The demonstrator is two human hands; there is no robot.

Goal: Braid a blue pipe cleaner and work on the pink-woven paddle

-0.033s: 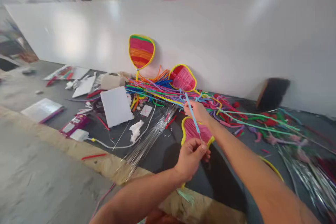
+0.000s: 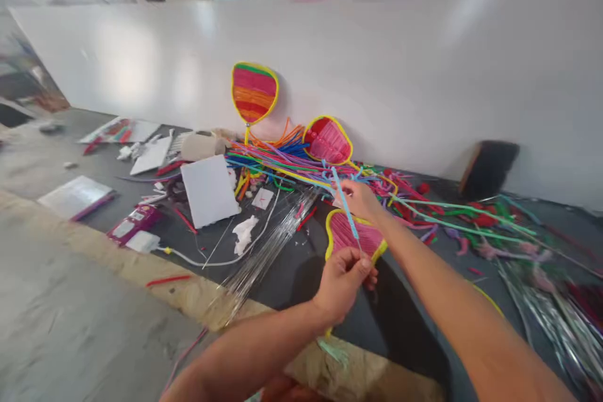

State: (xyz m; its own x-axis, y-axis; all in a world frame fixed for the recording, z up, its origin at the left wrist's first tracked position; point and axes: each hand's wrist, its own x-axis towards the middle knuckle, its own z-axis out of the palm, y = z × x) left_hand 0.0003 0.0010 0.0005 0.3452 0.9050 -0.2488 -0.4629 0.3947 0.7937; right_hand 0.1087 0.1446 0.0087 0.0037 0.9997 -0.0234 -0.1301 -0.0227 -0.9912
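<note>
My left hand pinches the thin bare wire end of a light blue pipe cleaner between thumb and fingers. The pipe cleaner stands tilted, its fuzzy part pointing up and away. Right behind its upper half is my right hand, fingers curled in; whatever they hold, if anything, is hidden. Below both hands lies a pink pipe-cleaner fan with a yellow edge, partly covered by my left hand. A heap of coloured pipe cleaners spreads just beyond my right hand.
Two finished-looking fans, one striped and one red-pink, lean against the white board. To the left lie silver wires, a white card, a purple box and a cable. A dark block stands right.
My right hand has shifted slightly to the right, away from the pipe cleaner's upper part. The left hand and the pipe cleaner stay in place.
</note>
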